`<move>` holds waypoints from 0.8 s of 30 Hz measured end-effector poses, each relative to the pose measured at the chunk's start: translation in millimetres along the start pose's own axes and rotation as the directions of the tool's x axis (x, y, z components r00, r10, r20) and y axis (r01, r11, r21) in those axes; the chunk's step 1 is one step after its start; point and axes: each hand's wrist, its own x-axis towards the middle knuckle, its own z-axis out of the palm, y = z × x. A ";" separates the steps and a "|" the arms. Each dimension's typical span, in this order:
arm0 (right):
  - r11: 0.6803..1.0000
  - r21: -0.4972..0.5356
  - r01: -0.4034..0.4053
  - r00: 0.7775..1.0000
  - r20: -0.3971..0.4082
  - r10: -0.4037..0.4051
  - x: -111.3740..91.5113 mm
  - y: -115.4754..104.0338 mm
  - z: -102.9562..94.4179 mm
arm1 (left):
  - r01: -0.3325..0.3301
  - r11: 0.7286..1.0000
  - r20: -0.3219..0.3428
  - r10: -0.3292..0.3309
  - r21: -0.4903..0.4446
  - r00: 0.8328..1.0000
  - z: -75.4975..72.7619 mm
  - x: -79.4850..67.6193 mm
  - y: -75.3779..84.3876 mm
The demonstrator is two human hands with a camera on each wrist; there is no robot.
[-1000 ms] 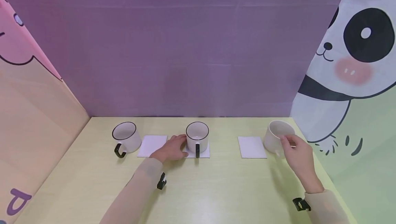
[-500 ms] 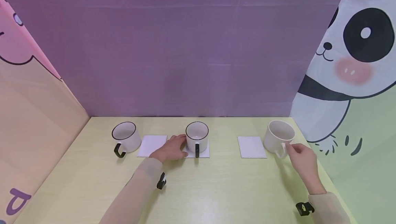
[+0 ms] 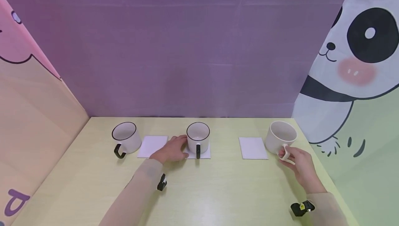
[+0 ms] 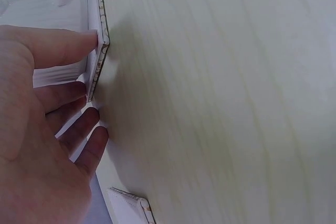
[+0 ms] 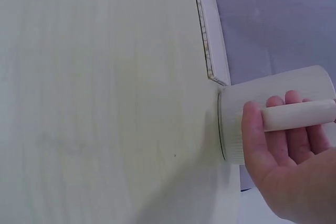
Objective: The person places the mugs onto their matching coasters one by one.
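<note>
My right hand (image 3: 299, 168) curls its fingers round the handle of an all-white mug (image 3: 277, 139) at the table's right; the mug stands upright. In the right wrist view the fingers (image 5: 299, 142) pass behind the white handle (image 5: 299, 115). My left hand (image 3: 171, 149) rests beside a white mug with black rim and handle (image 3: 197, 136), which stands on a white square coaster (image 3: 205, 155). In the left wrist view the left thumb (image 4: 68, 48) touches this coaster's corner, and the other relaxed fingers lie along its side.
Another black-rimmed mug (image 3: 126, 137) stands at the left, its handle toward me. Beside it lies a white coaster (image 3: 152, 146), partly behind my left hand. A further coaster (image 3: 253, 148) lies just left of the all-white mug. Cloth backdrops (image 3: 199, 45) border the table (image 3: 215, 191).
My right hand has gone from the all-white mug's rim down to its handle, and its fingers have closed round it. The left hand and the mugs have stayed in place.
</note>
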 end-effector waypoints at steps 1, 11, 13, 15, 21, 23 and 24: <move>1.000 0.022 -0.003 1.000 0.011 0.003 0.7 0.4 -0.2 | -0.001 1.000 0.000 0.001 0.000 1.000 -0.1 0.0 -0.1; 0.999 -0.037 0.020 1.000 -0.002 -0.020 6.8 3.7 -2.2 | -0.009 0.998 0.003 0.010 -0.054 1.000 -3.5 0.6 -1.5; 0.999 -0.040 0.024 1.000 0.006 -0.023 6.4 3.4 -2.0 | -0.014 0.996 -0.002 0.014 -0.085 1.000 -4.5 1.6 -3.1; 0.999 -0.042 0.026 1.000 0.018 -0.025 5.7 2.6 -1.9 | -0.014 0.994 -0.018 0.013 -0.112 1.000 -4.5 2.6 -4.8; 1.000 -0.025 0.014 0.999 0.036 -0.013 4.6 2.7 -3.8 | 0.040 0.993 -0.096 -0.051 -0.111 0.994 -11.0 -2.4 2.4; 1.000 -0.024 0.015 0.999 0.037 -0.014 4.8 2.5 -4.2 | 0.078 0.995 -0.135 -0.086 -0.064 0.987 -16.5 -7.1 7.9; 1.000 -0.024 0.016 0.999 0.038 -0.015 4.9 2.5 -4.4 | 0.097 0.994 -0.160 -0.103 -0.041 0.982 -19.7 -10.0 11.3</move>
